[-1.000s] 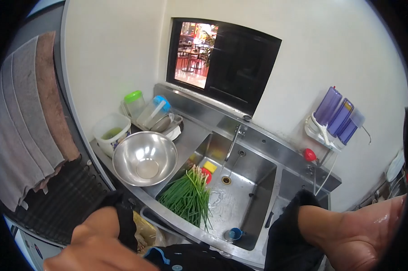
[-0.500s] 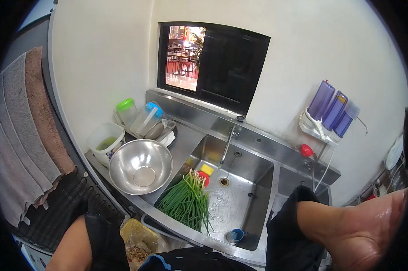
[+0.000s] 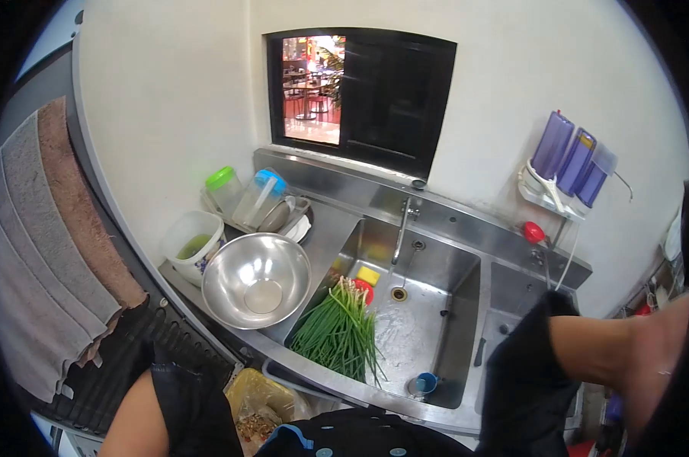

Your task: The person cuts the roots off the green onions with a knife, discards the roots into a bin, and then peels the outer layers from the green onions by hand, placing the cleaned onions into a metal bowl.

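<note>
A steel counter (image 3: pixel 325 228) is running along the wall, with a sink (image 3: pixel 443 335) sunk into its middle. A steel bowl (image 3: pixel 257 278) is sitting at the counter's left end near the front edge, a white tub (image 3: pixel 192 244) is standing just behind it, and lidded containers (image 3: pixel 264 194) are crowding the back left corner. Spring onions (image 3: pixel 341 331) are lying along the sink's left side, a yellow sponge (image 3: pixel 368 274) is resting by their roots, and a blue cup (image 3: pixel 424 383) is sitting at its front edge.

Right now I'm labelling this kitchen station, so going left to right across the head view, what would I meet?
In order: hanging towels → white tub → steel bowl → green onions in the sink → faucet → red knob → purple filter canisters.
</note>
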Tool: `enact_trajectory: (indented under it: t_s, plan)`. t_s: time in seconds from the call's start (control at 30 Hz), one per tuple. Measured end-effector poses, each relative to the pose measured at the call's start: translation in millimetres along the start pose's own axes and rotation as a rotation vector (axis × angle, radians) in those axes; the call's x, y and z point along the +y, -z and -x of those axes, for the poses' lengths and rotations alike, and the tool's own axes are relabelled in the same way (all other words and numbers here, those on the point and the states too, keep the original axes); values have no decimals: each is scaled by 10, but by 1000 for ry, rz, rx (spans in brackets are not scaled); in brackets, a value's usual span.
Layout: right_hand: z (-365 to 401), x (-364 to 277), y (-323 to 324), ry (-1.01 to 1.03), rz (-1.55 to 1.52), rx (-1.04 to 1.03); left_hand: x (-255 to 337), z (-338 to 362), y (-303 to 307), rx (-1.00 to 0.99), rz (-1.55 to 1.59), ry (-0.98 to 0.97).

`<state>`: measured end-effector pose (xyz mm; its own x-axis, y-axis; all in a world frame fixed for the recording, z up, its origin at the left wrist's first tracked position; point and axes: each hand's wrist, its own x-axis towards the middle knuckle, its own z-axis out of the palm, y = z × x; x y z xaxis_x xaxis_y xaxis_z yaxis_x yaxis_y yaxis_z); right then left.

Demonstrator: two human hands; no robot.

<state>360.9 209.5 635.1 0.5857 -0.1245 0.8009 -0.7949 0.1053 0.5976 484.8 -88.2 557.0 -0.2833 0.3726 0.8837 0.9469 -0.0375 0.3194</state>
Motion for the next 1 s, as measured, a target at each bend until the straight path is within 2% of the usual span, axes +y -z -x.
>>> enact_trajectory:
  t_s: [0.27, 0.7, 0.87, 1.0]
  plan:
    - [-77, -151, 45, -22, -20, 7, 97, 157, 107, 45, -63, 30]
    - [-123, -275, -25, 14, 23, -8, -195, 154, 201, 85, -90, -19]
    - [-147, -335, -10, 52, 44, -4, -290, 130, 220, 88, -77, -98]
    - [-178, -270, -13, 27, 63, -18, -332, 26, 251, 159, -99, -244]
